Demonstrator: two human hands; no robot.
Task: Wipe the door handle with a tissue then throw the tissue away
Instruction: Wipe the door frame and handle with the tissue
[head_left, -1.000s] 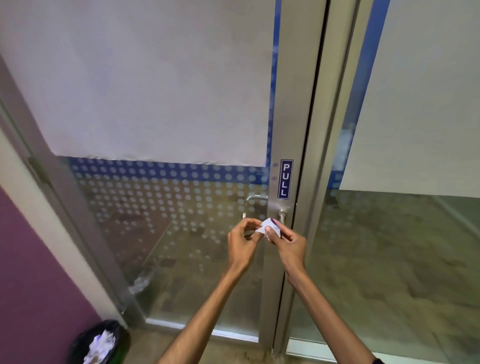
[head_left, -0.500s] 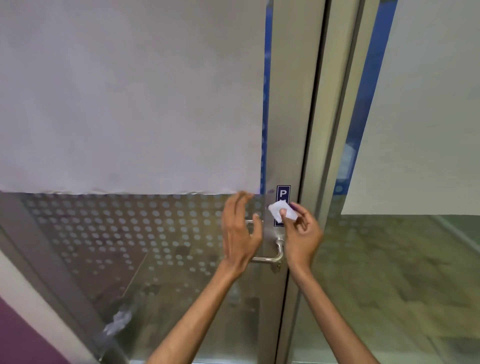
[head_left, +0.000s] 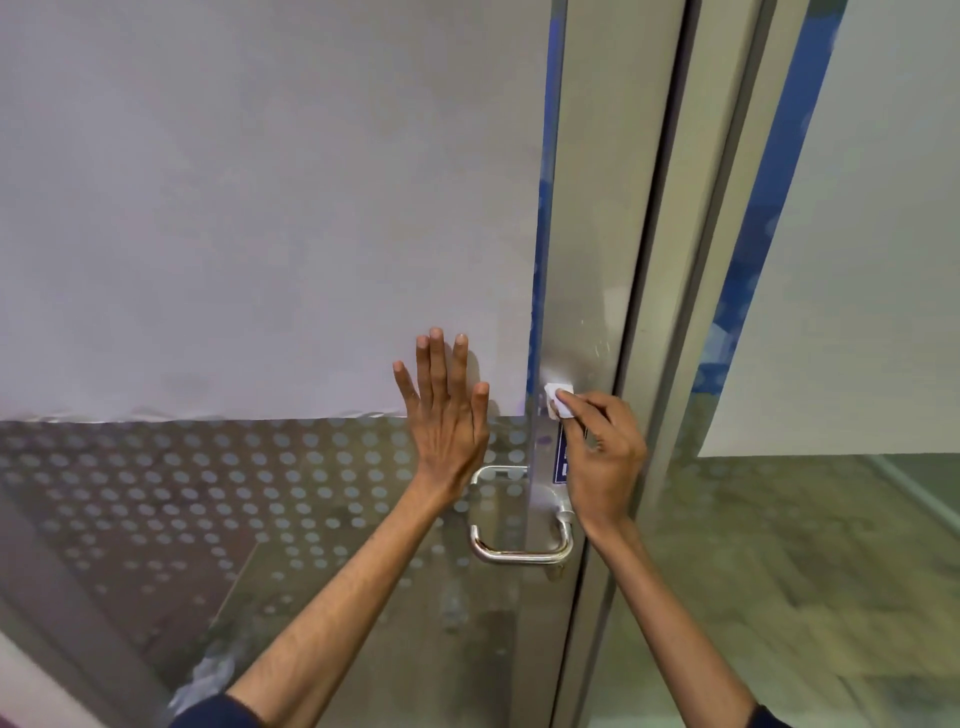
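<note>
A small folded white tissue (head_left: 560, 401) is pinched in my right hand (head_left: 602, 452), pressed against the metal door frame above the handle. The silver U-shaped door handle (head_left: 519, 555) sits below both hands, untouched. My left hand (head_left: 445, 415) lies flat with fingers spread on the glass door, at the lower edge of the white paper sheet. The blue sign on the frame is mostly hidden behind my right hand.
The glass door (head_left: 260, 493) carries a dotted film and a large white paper sheet (head_left: 260, 208). A second glass panel (head_left: 805, 545) with another white sheet stands to the right of the metal frame (head_left: 597, 234).
The view has moved closer and lower bin is out of sight. My left hand let go of the tissue and went flat on the glass. My right hand lifted the tissue up the frame.
</note>
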